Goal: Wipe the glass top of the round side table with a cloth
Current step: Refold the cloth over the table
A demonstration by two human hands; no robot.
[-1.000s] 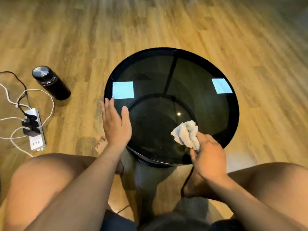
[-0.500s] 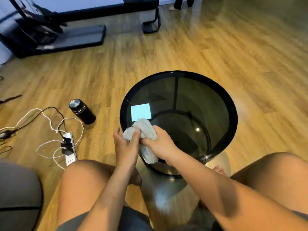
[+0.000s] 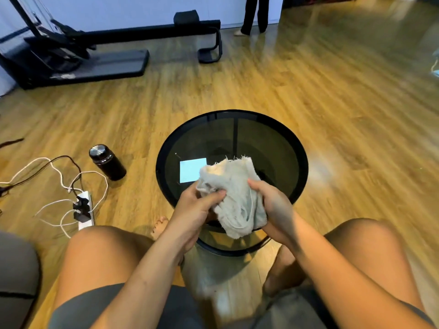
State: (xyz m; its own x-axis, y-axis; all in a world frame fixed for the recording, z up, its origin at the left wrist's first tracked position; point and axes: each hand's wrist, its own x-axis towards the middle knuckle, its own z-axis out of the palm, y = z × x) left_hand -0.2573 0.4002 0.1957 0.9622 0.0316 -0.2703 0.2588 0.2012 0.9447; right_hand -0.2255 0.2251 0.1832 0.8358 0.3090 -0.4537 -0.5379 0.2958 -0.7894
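Cloth being bunched over the table

Both the left hand (image 3: 193,210) and right hand (image 3: 273,205) grip the cloth (image 3: 234,193) above the glass top (image 3: 273,148); next, it likely needs pressing down flat.

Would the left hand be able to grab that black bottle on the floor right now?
Probably, once freed: the left hand grips the cloth, but the bottle stands on bare floor to its left with nothing between them.
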